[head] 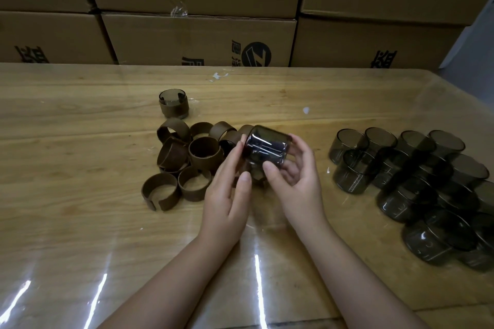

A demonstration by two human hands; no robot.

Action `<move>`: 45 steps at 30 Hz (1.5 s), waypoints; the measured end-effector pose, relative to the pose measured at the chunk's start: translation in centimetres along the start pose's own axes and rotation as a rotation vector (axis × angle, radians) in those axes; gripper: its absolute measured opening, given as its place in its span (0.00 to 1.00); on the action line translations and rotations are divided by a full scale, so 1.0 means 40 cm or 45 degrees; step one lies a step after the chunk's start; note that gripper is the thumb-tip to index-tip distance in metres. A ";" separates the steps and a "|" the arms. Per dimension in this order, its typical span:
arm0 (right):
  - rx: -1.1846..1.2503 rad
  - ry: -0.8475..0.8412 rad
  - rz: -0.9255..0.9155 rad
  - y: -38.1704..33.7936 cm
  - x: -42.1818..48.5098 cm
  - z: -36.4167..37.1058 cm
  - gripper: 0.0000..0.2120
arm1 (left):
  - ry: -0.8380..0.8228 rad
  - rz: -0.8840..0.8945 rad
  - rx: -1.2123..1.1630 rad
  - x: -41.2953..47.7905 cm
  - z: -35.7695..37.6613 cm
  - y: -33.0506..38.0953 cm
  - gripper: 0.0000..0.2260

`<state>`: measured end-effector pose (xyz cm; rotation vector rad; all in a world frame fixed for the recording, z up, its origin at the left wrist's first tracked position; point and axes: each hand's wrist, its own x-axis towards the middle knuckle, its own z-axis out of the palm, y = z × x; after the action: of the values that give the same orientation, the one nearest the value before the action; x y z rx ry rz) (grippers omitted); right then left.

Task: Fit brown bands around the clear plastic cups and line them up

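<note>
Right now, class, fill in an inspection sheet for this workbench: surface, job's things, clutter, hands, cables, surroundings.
Surface: pale wooden table under glossy clear film, with glare streaks.
Job's things: banded smoky plastic cup stands at the back; pile of loose brown split bands left of centre; cluster of bare smoky clear plastic cups at right; held bare cup tipped sideways.
Clutter: small white scraps.
Hands: right hand grips the held bare cup; left hand touches its side with fairly straight fingers.
Cables: nothing seen.
Surroundings: stacked printed cardboard boxes behind the table.
</note>
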<state>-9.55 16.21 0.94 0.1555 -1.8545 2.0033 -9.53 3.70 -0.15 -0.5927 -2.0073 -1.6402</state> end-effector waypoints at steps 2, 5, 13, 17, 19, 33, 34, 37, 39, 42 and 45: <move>0.092 0.036 0.013 -0.004 0.002 -0.001 0.26 | -0.010 -0.053 -0.028 0.002 0.001 0.000 0.18; 0.142 0.007 0.003 -0.010 0.000 0.002 0.26 | -0.009 -0.120 -0.057 0.007 0.000 -0.001 0.19; -0.104 -0.222 -0.031 0.001 -0.019 0.014 0.26 | 0.064 -0.136 -0.106 0.009 -0.007 0.000 0.25; -0.207 -0.231 -0.036 0.010 -0.015 0.010 0.25 | 0.055 -0.116 -0.065 0.006 -0.008 0.002 0.25; -0.221 -0.193 -0.029 0.013 -0.012 0.010 0.25 | 0.045 -0.100 -0.045 0.007 -0.005 0.002 0.24; -0.019 -0.065 -0.040 -0.010 -0.009 0.004 0.27 | -0.001 -0.062 -0.018 0.004 -0.002 -0.006 0.20; -0.022 -0.096 -0.037 -0.008 -0.011 0.005 0.27 | 0.005 -0.079 -0.023 0.005 -0.003 -0.007 0.21; -0.065 -0.163 -0.050 -0.002 -0.014 0.010 0.25 | 0.019 -0.127 -0.068 0.006 -0.004 -0.008 0.23; -0.127 -0.194 -0.062 -0.001 -0.013 0.009 0.23 | 0.028 -0.140 -0.095 0.007 -0.004 -0.005 0.23; -0.195 -0.233 0.005 0.001 -0.011 0.005 0.17 | 0.026 -0.139 -0.122 0.008 -0.004 -0.003 0.21; -0.262 -0.216 0.050 0.003 -0.013 0.006 0.15 | 0.005 -0.084 -0.128 0.008 -0.005 -0.001 0.20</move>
<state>-9.17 15.85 0.68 0.2378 -2.1714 1.8596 -9.79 3.49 0.04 -0.5636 -1.9701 -1.7888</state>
